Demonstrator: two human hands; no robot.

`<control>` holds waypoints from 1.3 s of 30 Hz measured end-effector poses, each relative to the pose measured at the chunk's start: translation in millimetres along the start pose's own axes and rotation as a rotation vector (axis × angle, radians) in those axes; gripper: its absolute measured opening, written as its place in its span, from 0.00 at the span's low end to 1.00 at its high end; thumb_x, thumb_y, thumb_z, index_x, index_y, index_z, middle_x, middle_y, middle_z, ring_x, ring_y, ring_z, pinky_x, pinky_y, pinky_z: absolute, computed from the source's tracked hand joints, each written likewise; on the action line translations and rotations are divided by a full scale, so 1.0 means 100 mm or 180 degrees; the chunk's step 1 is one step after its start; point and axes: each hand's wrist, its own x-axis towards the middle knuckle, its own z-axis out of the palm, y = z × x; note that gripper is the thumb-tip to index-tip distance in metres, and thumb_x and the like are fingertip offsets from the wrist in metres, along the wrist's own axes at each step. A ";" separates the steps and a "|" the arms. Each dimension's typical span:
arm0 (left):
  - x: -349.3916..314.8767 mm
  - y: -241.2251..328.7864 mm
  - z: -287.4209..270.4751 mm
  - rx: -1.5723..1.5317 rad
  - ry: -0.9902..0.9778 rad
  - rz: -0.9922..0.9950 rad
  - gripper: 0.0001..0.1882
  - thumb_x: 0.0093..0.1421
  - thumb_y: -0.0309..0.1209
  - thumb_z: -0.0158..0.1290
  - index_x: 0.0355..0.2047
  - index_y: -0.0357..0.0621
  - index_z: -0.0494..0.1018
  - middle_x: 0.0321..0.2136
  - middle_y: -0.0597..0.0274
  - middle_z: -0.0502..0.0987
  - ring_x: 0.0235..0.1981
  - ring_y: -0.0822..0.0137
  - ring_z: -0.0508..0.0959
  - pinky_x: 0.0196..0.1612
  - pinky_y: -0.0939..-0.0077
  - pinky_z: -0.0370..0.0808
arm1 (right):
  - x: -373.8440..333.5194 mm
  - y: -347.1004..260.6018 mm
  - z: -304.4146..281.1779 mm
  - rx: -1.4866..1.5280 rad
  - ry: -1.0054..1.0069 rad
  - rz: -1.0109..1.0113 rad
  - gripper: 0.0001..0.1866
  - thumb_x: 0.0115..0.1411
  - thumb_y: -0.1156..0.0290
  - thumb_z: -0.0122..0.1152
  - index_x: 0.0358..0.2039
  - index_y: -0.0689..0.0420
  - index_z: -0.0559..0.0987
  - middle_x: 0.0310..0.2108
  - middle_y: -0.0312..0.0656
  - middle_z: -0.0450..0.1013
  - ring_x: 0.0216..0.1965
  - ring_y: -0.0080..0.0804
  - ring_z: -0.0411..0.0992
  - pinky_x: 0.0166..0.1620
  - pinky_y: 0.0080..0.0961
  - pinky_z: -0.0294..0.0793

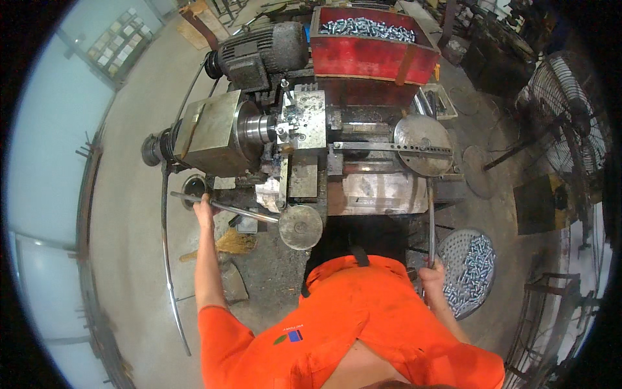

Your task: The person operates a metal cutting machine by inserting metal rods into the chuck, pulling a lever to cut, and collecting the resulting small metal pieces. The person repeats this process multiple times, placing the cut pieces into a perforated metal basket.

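Lathe operation in hand: left hand [205, 209] closed on long lever [223, 207] at nine o'clock, right hand [432, 273] gripping upright lever [431, 220]. Next move likely demands coordinated, steady feed.

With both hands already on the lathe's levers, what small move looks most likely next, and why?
Probably a pull on the long lever in the right hand, feeding the round turret plate toward the chuck. The left hand already grips the other bar, and the tool block sits close beside the chuck.

lathe [304, 155] ahead | parts bin [369, 45] behind it | perforated tray [470, 269] right
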 end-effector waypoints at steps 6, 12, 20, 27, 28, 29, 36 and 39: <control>0.11 0.03 -0.09 0.0511 0.0115 -0.0550 0.20 0.57 0.36 0.48 0.39 0.28 0.63 0.25 0.49 0.73 0.17 0.56 0.77 0.15 0.68 0.78 | 0.16 -0.09 -0.22 -0.0015 -0.0337 0.0215 0.14 0.38 0.71 0.55 0.29 0.62 0.75 0.18 0.32 0.65 0.21 0.24 0.62 0.23 0.22 0.61; 0.10 -0.03 -0.05 0.0411 0.0032 -0.0515 0.18 0.57 0.39 0.48 0.33 0.33 0.64 0.19 0.55 0.73 0.16 0.60 0.76 0.19 0.65 0.79 | 1.26 0.33 -1.31 -0.3328 0.0277 -0.0428 0.20 0.39 0.63 0.57 0.32 0.63 0.73 0.25 0.59 0.72 0.30 0.57 0.71 0.33 0.47 0.70; 0.09 -0.08 -0.15 -0.0371 -0.0342 -0.0687 0.25 0.56 0.45 0.50 0.40 0.31 0.67 0.31 0.50 0.74 0.27 0.60 0.78 0.29 0.67 0.78 | 2.50 -0.08 -1.22 -0.3844 0.1680 -0.0231 0.40 0.41 0.63 0.60 0.57 0.56 0.62 0.50 0.49 0.65 0.53 0.49 0.61 0.57 0.43 0.58; 0.04 -1.10 -0.33 0.3742 -0.1429 0.0690 0.33 0.52 0.56 0.50 0.42 0.36 0.70 0.33 0.43 0.76 0.34 0.47 0.77 0.39 0.60 0.73 | 1.39 0.02 -0.05 -0.1981 0.0727 -0.1353 0.38 0.35 0.72 0.59 0.53 0.60 0.67 0.53 0.54 0.64 0.55 0.50 0.62 0.56 0.36 0.62; -0.05 -1.02 -0.19 0.4025 -0.1343 0.0671 0.31 0.52 0.55 0.51 0.40 0.37 0.71 0.33 0.43 0.76 0.34 0.46 0.77 0.39 0.59 0.73 | 1.24 0.09 0.04 -0.1884 0.0420 -0.1344 0.34 0.34 0.73 0.59 0.49 0.60 0.71 0.49 0.55 0.67 0.52 0.50 0.65 0.55 0.35 0.64; -0.14 -0.98 -0.09 0.4300 -0.1226 0.0628 0.29 0.52 0.54 0.51 0.38 0.37 0.72 0.32 0.43 0.76 0.35 0.45 0.76 0.39 0.58 0.73 | 1.09 0.05 0.15 -0.1886 0.0227 -0.1112 0.29 0.34 0.73 0.59 0.44 0.61 0.74 0.46 0.55 0.70 0.49 0.50 0.67 0.52 0.35 0.67; -0.33 -1.83 0.44 0.3355 -0.0193 -0.0178 0.27 0.51 0.52 0.51 0.31 0.35 0.72 0.31 0.40 0.76 0.36 0.42 0.75 0.38 0.54 0.72 | 0.91 -0.15 0.41 -0.1672 -0.0164 -0.1125 0.23 0.35 0.71 0.59 0.37 0.62 0.78 0.33 0.53 0.75 0.38 0.49 0.73 0.44 0.35 0.71; -0.15 -1.62 -0.10 0.3995 -0.1224 0.0097 0.25 0.52 0.52 0.50 0.35 0.41 0.72 0.35 0.46 0.77 0.38 0.46 0.76 0.40 0.56 0.72 | 1.02 -0.73 0.36 -0.1459 -0.0362 -0.1060 0.21 0.36 0.73 0.56 0.36 0.62 0.78 0.33 0.52 0.75 0.37 0.47 0.73 0.42 0.32 0.72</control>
